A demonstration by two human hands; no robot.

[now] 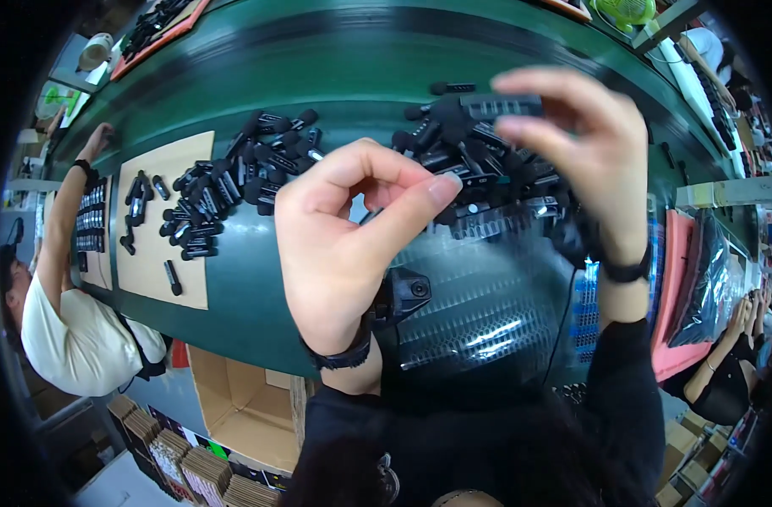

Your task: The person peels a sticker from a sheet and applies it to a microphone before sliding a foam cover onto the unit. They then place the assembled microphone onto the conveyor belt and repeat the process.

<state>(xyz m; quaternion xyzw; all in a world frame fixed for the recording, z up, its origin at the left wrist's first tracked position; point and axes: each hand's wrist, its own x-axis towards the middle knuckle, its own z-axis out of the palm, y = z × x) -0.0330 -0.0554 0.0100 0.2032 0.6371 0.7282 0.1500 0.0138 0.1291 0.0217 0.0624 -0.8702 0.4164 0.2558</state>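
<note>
My left hand (343,237) is in the middle, its thumb and forefinger pinched together. A small black microphone (485,181) shows just past those fingertips and seems held by them. To the right, my right hand (593,139) is smeared by motion. Between its thumb and forefinger is another black clip-on microphone with a round foam top (508,106), foam end pointing left. Beneath both hands lies a heap of similar microphones (479,156). Clear plastic trays (470,313) with rows of small slots lie in front of me, below the heap.
A cardboard sheet (153,245) to the left carries several microphones, with more piled (272,152) beside it. A co-worker's arm (60,211) reaches in at the far left. An open cardboard box (242,397) stands below the green table's edge (259,338). Pink foam (673,279) lies right.
</note>
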